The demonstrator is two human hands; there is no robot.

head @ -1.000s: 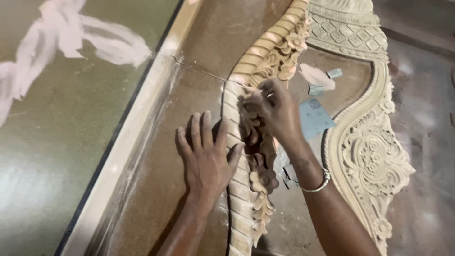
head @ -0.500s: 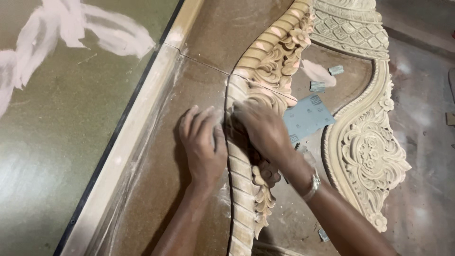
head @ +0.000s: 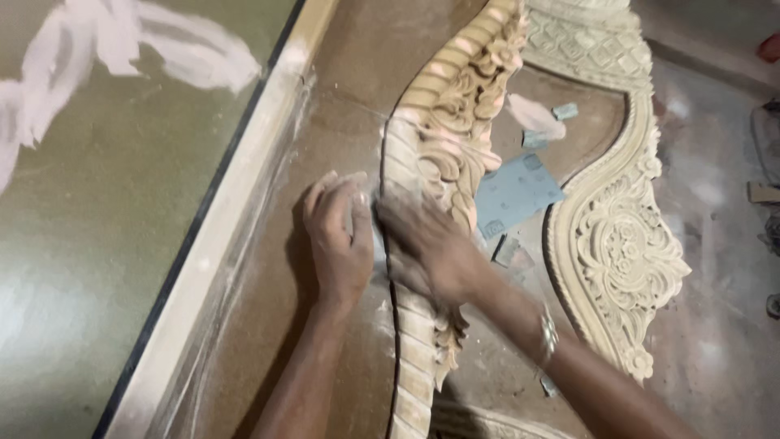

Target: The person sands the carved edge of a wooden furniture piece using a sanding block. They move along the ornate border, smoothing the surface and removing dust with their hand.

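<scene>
1. A broad brown board (head: 244, 341) fills the middle of the view, dusty, with a pale wooden strip (head: 244, 203) along its left edge and a green surface (head: 97, 244) smeared with white beyond that.
2. A long carved wooden moulding (head: 443, 122) with a rope-like twisted edge and leafy scrollwork lies on the board, running from the top centre down to the bottom edge.
3. A second carved piece (head: 617, 244), a curved frame with floral relief, lies to the right, well apart from the hands.
4. The left hand (head: 337, 244) lies flat on the board just beside the moulding's twisted edge, fingers together and pointing up.
5. The right hand (head: 426, 244) lies over the moulding, pressing on the carving; it is blurred, so I cannot tell how its fingers are set or whether they pinch anything. A metal bangle (head: 548, 335) sits on that wrist.
6. A grey-blue sheet of sandpaper (head: 516, 193) lies between the two carvings, near the right hand.
7. Small torn scraps (head: 565, 111) lie above the sheet.
</scene>
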